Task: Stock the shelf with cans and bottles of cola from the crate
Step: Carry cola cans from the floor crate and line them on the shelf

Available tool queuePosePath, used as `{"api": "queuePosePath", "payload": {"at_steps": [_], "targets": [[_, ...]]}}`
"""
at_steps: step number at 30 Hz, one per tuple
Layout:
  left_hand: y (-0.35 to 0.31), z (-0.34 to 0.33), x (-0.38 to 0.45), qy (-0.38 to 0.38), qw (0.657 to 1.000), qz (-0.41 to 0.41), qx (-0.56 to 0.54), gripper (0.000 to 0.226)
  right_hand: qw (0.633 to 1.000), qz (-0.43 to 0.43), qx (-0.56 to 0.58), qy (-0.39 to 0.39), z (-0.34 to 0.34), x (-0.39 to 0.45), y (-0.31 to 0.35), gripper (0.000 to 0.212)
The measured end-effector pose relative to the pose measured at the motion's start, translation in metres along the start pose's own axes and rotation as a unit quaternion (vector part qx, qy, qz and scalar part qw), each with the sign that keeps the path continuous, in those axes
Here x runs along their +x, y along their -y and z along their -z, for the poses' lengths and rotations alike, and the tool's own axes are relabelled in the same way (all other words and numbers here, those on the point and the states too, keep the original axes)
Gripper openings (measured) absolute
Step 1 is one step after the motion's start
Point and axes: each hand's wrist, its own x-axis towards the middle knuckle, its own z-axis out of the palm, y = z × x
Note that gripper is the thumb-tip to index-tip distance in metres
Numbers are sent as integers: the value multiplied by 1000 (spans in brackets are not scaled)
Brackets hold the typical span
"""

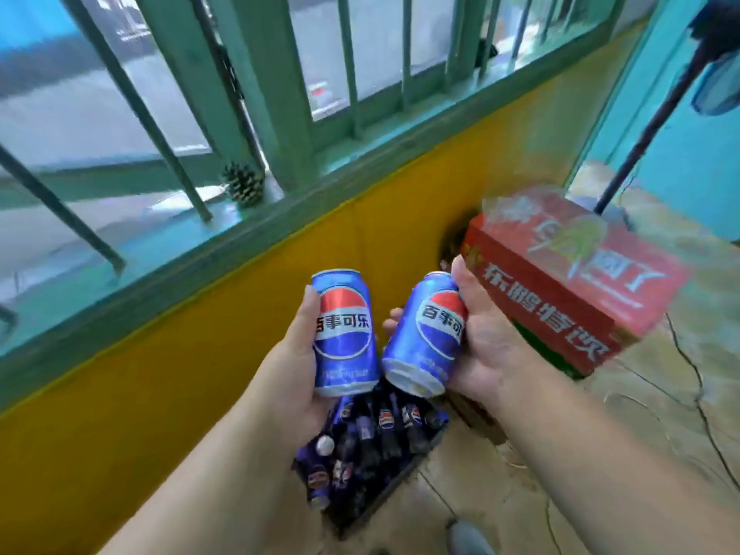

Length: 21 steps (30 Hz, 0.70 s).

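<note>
Shoe (466, 538): grey toe at the bottom edge, on the cracked floor (600, 454).
Crate (384, 486): dark, on the floor against the yellow wall (180, 374), directly below the hands; packed with blue cola bottles (386, 424) and cans, partly hidden by the forearms.
Left hand (298, 354): fingers wrapped round the left can (344, 332), held upright, logo facing the camera.
Right hand (486, 334): fingers and thumb curled round the right can (426, 334), tilted with its top leaning right; the cans are close together, contact unclear.
Red box (560, 282): carton with white lettering, just behind the right hand, beside the wall.
Pole (648, 126): dark, rising behind the box.
Sill (224, 234): teal, above the wall, with a pine cone (243, 184) by the window bars (280, 94).
Shelf: out of view.
</note>
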Motion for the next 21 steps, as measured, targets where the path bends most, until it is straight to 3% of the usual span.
{"api": "queuePosePath", "payload": {"at_steps": [3, 7, 10, 13, 15, 21], "targets": [[-7, -2, -9, 42, 997, 22, 61, 52, 999, 10, 9, -31, 7, -28, -6, 72], [10, -26, -19, 136, 983, 78, 99, 60, 997, 68, 0, -20, 26, -84, -6, 33], [30, -62, -29, 193, 965, 113, 136, 59, 991, 116, -1, -70, 49, -130, -4, 39], [42, -119, -54, 286, 930, 107, 206, 82, 972, 186, 22, -144, 68, -182, 5, 52], [55, -155, -73, 346, 896, 92, 262, 101, 953, 235, 35, -189, 79, -221, 11, 49], [127, -234, -125, 404, 856, 125, 297, 55, 885, 341, 69, -310, 130, -336, 21, 70]]}}
